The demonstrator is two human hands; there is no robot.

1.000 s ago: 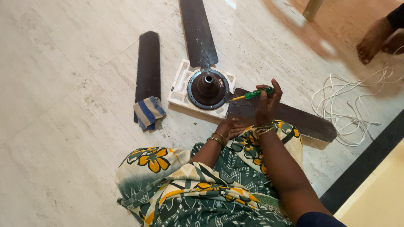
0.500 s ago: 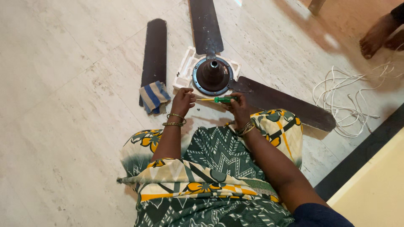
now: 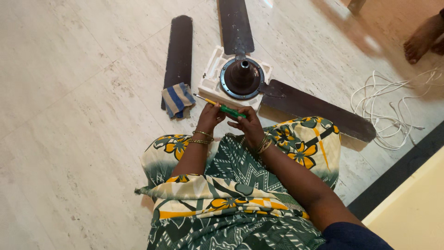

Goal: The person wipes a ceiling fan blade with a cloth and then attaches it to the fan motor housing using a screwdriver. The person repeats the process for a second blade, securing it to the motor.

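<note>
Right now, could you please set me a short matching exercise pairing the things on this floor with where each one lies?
Things:
1. screwdriver
2. striped cloth
3. white cord
4. fan motor

Places:
A. on a white foam tray
B. in a loose coil at far right
C. held in both hands
D. on the loose blade's near end

Pairs: 1-C, 2-D, 3-B, 4-A

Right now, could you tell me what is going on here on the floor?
A person sits on the floor and holds a green-handled screwdriver in both hands, the left hand nearer the metal tip and the right hand at the handle end. Just in front lies a ceiling fan motor on a white foam block, with two dark blades attached. A third blade lies loose beside a folded striped cloth. White cord is coiled to the right.
</note>
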